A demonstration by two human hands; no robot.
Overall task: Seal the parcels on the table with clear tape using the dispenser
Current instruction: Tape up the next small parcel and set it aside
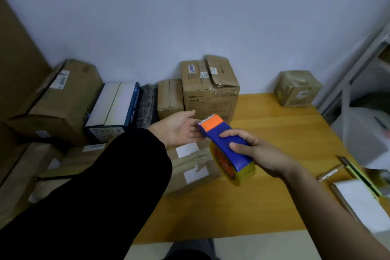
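Nearest, below and to the left of the dispenser (221, 135), a black sleeve (101, 192) covers the left forearm. Below the dispenser and to its right shows the bare wood of the table (242, 213), and far to the dispenser's right sits a blurred white pad (360, 198). The right hand (259, 154) grips the dispenser from its right side, fingers curled over the blue top, thumb out of sight. The dispenser is held in the air above the table, tilted, its orange cutter end with the toothed blade pointing up and away; a roll of tape (234, 167) with a yellowish rim sits in its lower part. Right under the dispenser, on the table, lies a flat brown parcel (190, 173) with white labels and glossy tape across its top. Just left of the dispenser's cutter end, the left hand (179, 131) lies spread, palm up, thumb raised, holding nothing that shows; its fingertips are hidden behind the dispenser's front, so contact cannot be told. Beyond the dispenser stands a big cardboard box (211, 95) with torn top flaps, and beyond and slightly left a smaller box (169, 97). Farther to the dispenser's left rests a blue and white box (116, 105), and far to its upper right a small taped box (295, 88)
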